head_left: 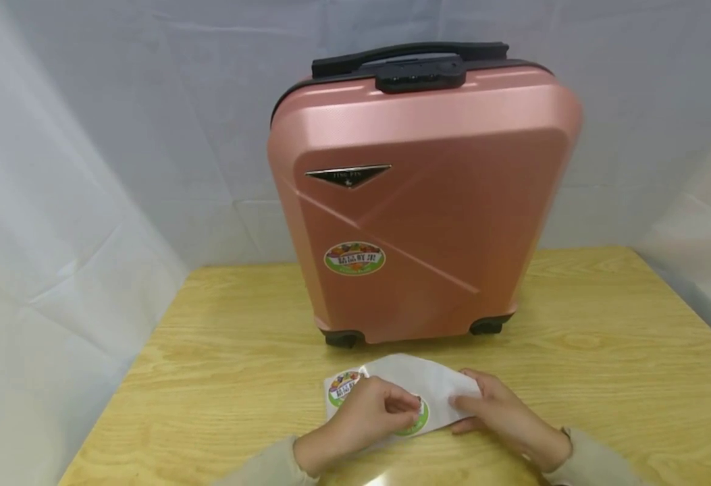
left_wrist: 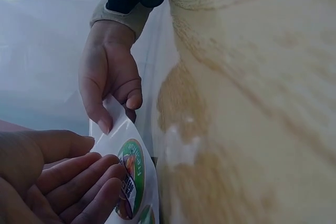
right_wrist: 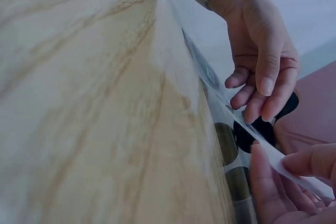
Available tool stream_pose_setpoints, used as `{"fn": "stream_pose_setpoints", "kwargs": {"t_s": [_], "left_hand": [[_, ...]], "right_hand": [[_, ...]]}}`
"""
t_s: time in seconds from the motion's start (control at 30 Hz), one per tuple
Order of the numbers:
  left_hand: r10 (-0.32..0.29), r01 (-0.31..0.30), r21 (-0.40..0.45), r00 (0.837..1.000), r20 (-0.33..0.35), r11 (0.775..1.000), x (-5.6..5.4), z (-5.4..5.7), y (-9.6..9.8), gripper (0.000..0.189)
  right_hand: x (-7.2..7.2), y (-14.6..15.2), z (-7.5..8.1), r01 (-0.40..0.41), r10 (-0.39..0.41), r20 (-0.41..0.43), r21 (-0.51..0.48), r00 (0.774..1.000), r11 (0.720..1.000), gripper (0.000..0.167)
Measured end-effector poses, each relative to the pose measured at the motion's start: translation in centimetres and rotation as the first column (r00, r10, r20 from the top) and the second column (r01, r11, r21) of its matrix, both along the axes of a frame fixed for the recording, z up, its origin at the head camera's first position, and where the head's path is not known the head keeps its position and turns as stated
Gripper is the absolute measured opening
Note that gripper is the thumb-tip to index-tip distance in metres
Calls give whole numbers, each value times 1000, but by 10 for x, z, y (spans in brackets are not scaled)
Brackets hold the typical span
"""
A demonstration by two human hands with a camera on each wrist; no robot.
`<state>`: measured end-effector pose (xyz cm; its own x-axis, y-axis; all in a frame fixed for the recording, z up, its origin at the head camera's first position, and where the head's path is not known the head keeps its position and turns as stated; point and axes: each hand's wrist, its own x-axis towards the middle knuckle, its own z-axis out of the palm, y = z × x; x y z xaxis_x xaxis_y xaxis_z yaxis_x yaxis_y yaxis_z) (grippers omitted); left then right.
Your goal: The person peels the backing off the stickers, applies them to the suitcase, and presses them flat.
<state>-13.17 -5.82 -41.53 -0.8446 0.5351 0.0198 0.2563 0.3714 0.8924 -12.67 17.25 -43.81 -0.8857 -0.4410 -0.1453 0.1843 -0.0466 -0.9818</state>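
Observation:
A white sticker sheet [head_left: 412, 372] lies low over the table in front of the suitcase, its right part lifted. My right hand [head_left: 501, 412] pinches the sheet's right edge between thumb and fingers. Over the sheet hovers my left hand [head_left: 372, 413], fingers bent loosely and nothing gripped between them. Its fingertips are close to a round fruit sticker [left_wrist: 132, 177] on the sheet; whether they touch it I cannot tell. Another fruit sticker [head_left: 343, 385] shows at the sheet's left end. A similar oval sticker [head_left: 355, 258] is on the front of the pink suitcase [head_left: 428, 202].
The suitcase stands upright on the wooden table [head_left: 221, 337], its black handle [head_left: 412, 52] on top and a dark triangular badge [head_left: 349, 175] on its front. White cloth [head_left: 209, 135] hangs behind and at both sides.

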Motion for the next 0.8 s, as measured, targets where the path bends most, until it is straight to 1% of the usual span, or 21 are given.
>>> {"fn": "stream_pose_setpoints", "kwargs": {"t_s": [0.1,0.27,0.4,0.5,0.63,0.7,0.8], "left_hand": [[2,-3,-9,1000,-11,1000,0,1,1,11],[-3,2,-21,1000,-17,1000,0,3,1,11],[-4,4,-20,1000,-21,1000,0,2,1,11],[-6,6,-21,1000,-22,1000,-1,2,2,10],[-12,11,-33,1000,-24,999,-1,2,2,10],[-15,14,-36,1000,-24,999,0,3,2,11],[-16,14,-41,999,-32,999,0,3,2,11]], "right_hand": [[0,-2,0,47,-47,-12,14,999,999,37],[1,-4,0,106,-106,7,41,994,993,37],[2,-4,-1,131,-132,6,56,991,990,34],[3,-4,-3,141,-140,-16,76,990,987,32],[3,-5,-4,178,-174,-46,123,984,976,27],[4,-6,-4,193,-188,-56,127,981,973,26],[4,-7,-4,200,-196,-53,105,979,974,26]]}}
